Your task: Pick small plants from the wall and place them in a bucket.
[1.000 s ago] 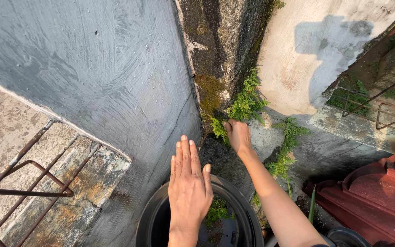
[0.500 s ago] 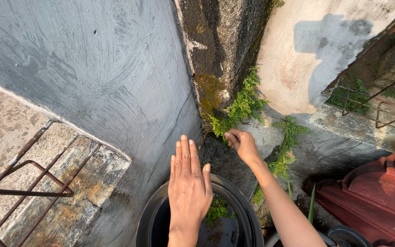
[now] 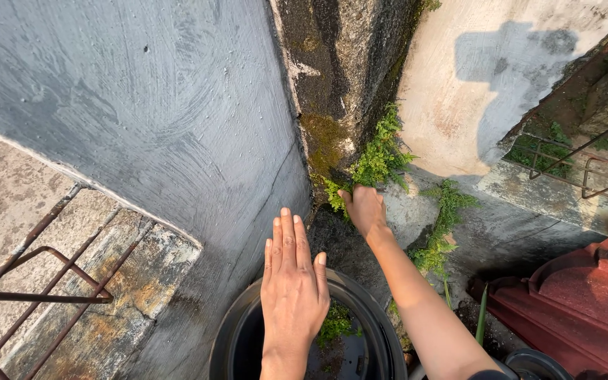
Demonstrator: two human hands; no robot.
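Moved since earlier: compared with half a second ago, the right hand (image 3: 366, 210) has pushed back up into the fern clump (image 3: 378, 158); the left hand (image 3: 292, 281) has not shifted.
Right hand: knuckles up, fingers curled into the lowest fronds where the clump meets the damp ledge (image 3: 416, 211). It looks closed on greenery, but the fingertips are hidden, so I cannot tell how much it holds.
Left hand: flat, fingers pressed together and pointing at the grey wall (image 3: 142, 105), held over the near rim of the dark bucket (image 3: 374, 331). It grips nothing.
Fern clump: rooted in the mossy seam (image 3: 325, 141) between the grey wall and the pale wall (image 3: 459, 91), just above the right hand.
Bucket: directly below the left hand, with a few green sprigs (image 3: 336, 324) already inside.
Other growth: a second trail of fern (image 3: 445, 218) runs down the ledge to the right of the forearm.
Risk, snapping: a grip on fronds alone would likely tear stems and leave roots in the crack.
Risk, slipping: the ledge looks wet and slimy, so a hard tug could let the hand skid.
Risk, scraping: rough masonry sits close against the knuckles.
Risk, spill: loose pieces could fall past the bucket, which the left hand partly covers.
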